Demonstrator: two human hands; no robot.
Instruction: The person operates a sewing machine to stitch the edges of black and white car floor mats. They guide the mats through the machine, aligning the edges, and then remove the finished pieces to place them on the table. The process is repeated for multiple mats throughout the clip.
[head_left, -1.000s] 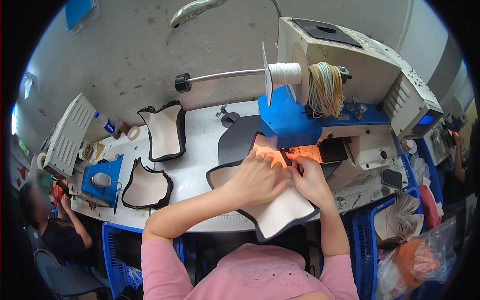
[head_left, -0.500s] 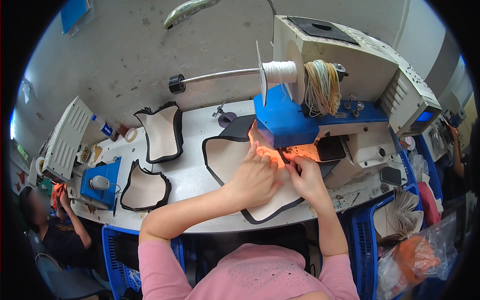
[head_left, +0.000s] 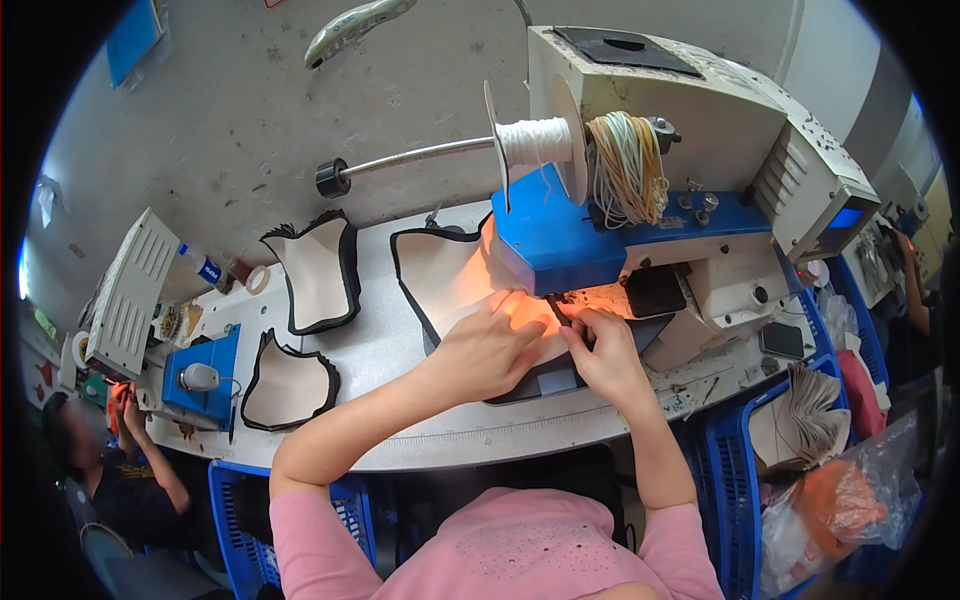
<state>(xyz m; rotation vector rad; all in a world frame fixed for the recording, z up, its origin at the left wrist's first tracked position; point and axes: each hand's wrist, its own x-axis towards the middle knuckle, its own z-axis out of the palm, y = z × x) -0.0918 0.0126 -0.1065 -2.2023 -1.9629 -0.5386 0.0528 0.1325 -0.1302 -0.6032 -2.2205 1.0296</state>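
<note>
While an orange glow is falling on the work beneath the blue machine head (head_left: 570,240), the cream panel with black edging (head_left: 425,270) is lying below that head and stretching out to its left. The left hand (head_left: 485,345) is resting on the panel, just below and left of the head, its fingers bent and lying close together; whether they are pinching the material I cannot tell. The right hand (head_left: 605,355) is working just below the head, with thumb and forefinger narrowly set near the panel's black edge; I cannot tell whether they are gripping it. Above the head, a spool of white cord (head_left: 533,142) is sitting beside a hank of beige and pale cord (head_left: 628,170). Well to the left of the head, a tall stack of cream panels (head_left: 322,275) and a smaller stack (head_left: 288,390) are lying on the white bench (head_left: 380,370). To the head's lower right, a dark phone (head_left: 781,340) is lying near the bench edge.
</note>
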